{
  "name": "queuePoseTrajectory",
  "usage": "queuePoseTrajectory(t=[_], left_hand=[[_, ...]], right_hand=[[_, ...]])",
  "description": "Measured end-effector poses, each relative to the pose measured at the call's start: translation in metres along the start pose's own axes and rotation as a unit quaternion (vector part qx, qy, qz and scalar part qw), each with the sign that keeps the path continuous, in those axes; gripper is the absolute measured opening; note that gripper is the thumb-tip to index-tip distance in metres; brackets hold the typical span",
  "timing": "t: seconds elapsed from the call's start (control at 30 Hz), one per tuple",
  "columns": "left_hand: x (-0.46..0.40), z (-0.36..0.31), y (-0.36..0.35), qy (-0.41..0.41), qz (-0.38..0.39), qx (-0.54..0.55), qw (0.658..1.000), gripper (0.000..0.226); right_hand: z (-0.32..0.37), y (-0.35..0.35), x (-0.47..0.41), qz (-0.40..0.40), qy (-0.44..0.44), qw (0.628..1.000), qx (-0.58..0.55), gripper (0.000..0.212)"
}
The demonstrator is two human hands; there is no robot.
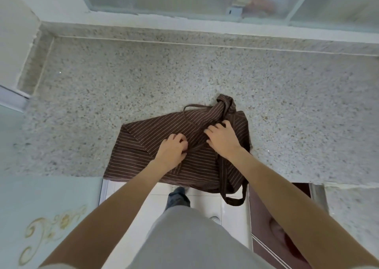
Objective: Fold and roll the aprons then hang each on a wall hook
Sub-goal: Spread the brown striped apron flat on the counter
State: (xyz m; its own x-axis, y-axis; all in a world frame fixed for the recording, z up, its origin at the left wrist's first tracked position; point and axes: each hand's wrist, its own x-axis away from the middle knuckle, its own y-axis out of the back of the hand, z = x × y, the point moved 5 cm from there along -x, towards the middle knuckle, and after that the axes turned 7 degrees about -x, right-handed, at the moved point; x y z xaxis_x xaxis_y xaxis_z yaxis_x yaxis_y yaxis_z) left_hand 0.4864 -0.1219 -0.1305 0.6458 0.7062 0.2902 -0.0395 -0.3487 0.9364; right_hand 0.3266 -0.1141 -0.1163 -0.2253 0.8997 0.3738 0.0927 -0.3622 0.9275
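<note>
Head: two hands (left (171,150), right (222,138)), one apron (143,145).

I see bare forearms with pale short sleeve edges (51,266) at the frame's bottom corners, a light grey garment (184,240) over the torso and legs, and one dark grey shoe (178,197) below.

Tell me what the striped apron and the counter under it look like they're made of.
The apron looks like soft woven cloth, brown with thin pale stripes; it creases and folds. The counter looks like polished speckled stone, maybe terrazzo or granite.
</note>
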Motion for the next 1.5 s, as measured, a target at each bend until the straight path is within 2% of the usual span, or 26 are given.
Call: queuePoseTrajectory(t=[0.13, 0.27, 0.33, 0.37, 0.43, 0.47, 0.53, 0.63, 0.67, 0.77, 0.83, 0.97, 1.13, 1.23, 1.37, 1.5], left_hand=[[-0.003, 0.022, 0.016, 0.051, -0.011, 0.084, 0.995, 0.014], [-0.006, 0.048, 0.04, 0.095, -0.066, 0.142, 0.983, 0.02], [-0.008, 0.056, 0.054, 0.088, -0.103, 0.175, 0.975, 0.025], [-0.009, 0.059, 0.061, 0.074, -0.12, 0.184, 0.973, 0.027], [-0.012, 0.062, 0.072, 0.039, -0.131, 0.177, 0.975, 0.032], [-0.013, 0.063, 0.077, 0.02, -0.126, 0.166, 0.978, 0.035], [-0.014, 0.065, 0.085, -0.017, -0.117, 0.156, 0.981, 0.04], [-0.013, 0.065, 0.099, -0.069, -0.145, 0.139, 0.977, 0.049], [-0.013, 0.068, 0.103, -0.077, -0.158, 0.13, 0.976, 0.05], [-0.015, 0.101, 0.116, -0.044, -0.197, 0.114, 0.973, 0.045], [-0.019, 0.13, 0.124, 0.003, -0.213, 0.108, 0.971, 0.041], [-0.038, 0.178, 0.129, 0.083, -0.177, 0.079, 0.978, 0.031], [-0.079, 0.22, 0.14, 0.133, -0.146, 0.027, 0.98, 0.032], [-0.102, 0.233, 0.154, 0.165, -0.18, -0.013, 0.97, 0.028], [-0.132, 0.241, 0.182, 0.222, -0.25, -0.088, 0.939, 0.024], [-0.149, 0.215, 0.179, 0.172, -0.272, -0.078, 0.944, 0.031]], right_hand=[[-0.048, 0.01, 0.03, -0.073, -0.155, 0.984, -0.053, 0.037], [-0.07, 0.006, 0.068, -0.029, -0.206, 0.978, -0.036, 0.037], [-0.07, 0.009, 0.073, -0.062, -0.198, 0.977, -0.053, 0.035], [-0.067, 0.017, 0.072, -0.105, -0.181, 0.975, -0.069, 0.033], [-0.055, 0.037, 0.06, -0.216, -0.113, 0.963, -0.118, 0.034], [-0.047, 0.049, 0.049, -0.248, -0.068, 0.955, -0.145, 0.04], [-0.031, 0.065, 0.021, -0.234, -0.003, 0.951, -0.202, 0.062], [-0.021, 0.072, -0.023, -0.155, 0.019, 0.969, -0.192, 0.083], [-0.023, 0.071, -0.035, -0.125, 0.019, 0.976, -0.18, 0.079], [-0.038, 0.071, -0.065, -0.036, 0.011, 0.99, -0.136, 0.037], [-0.056, 0.072, -0.073, -0.014, 0.001, 0.994, -0.108, 0.027], [-0.09, 0.083, -0.079, -0.037, -0.024, 0.993, -0.11, 0.028], [-0.128, 0.11, -0.11, -0.07, -0.109, 0.972, -0.196, 0.028], [-0.132, 0.13, -0.131, -0.11, -0.144, 0.959, -0.218, 0.028], [-0.136, 0.159, -0.166, -0.206, -0.194, 0.95, -0.134, 0.028], [-0.132, 0.147, -0.196, -0.16, -0.203, 0.963, -0.075, 0.036]])
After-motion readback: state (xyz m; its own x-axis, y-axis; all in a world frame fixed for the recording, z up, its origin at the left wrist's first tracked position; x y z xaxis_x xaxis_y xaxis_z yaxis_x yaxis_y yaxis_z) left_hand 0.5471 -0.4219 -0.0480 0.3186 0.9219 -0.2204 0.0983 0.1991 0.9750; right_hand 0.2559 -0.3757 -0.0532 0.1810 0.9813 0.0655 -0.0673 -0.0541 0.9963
